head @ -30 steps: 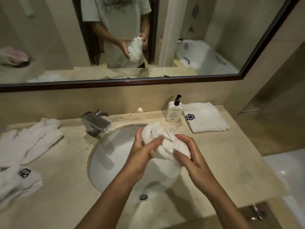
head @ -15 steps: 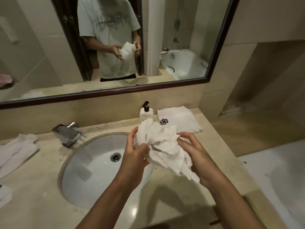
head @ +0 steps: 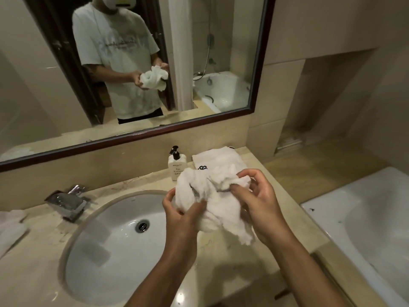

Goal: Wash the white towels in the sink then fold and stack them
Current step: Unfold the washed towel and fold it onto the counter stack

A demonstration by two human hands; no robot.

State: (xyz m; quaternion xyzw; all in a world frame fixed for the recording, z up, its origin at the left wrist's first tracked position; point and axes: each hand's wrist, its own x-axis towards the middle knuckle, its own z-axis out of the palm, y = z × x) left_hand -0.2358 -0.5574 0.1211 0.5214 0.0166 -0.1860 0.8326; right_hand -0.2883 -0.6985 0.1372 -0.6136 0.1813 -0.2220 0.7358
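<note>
Both hands hold one crumpled white towel (head: 212,200) at centre frame, above the counter's (head: 223,247) right side, just right of the sink (head: 106,244). Left hand (head: 181,213) grips the lower left of the bundle, thumb curled over the cloth; right hand (head: 254,204) pinches a fold at the upper right, fingers bent round it. Towel bunched and twisted, one loose end hanging toward the lower right (wetness not readable from here). Behind it, upper centre-right, a folded towel (head: 219,158) with a dark logo lies flat on the counter, just beside a white pump bottle (head: 176,166) with a black nozzle. Chrome faucet (head: 68,201) sits at the sink's back left rim. More white towels (head: 10,229) at the far left edge, mostly cut off. Mirror (head: 132,69) across the upper frame reflects a person in a pale T-shirt holding the bundle. White bathtub (head: 365,229) at lower right.
</note>
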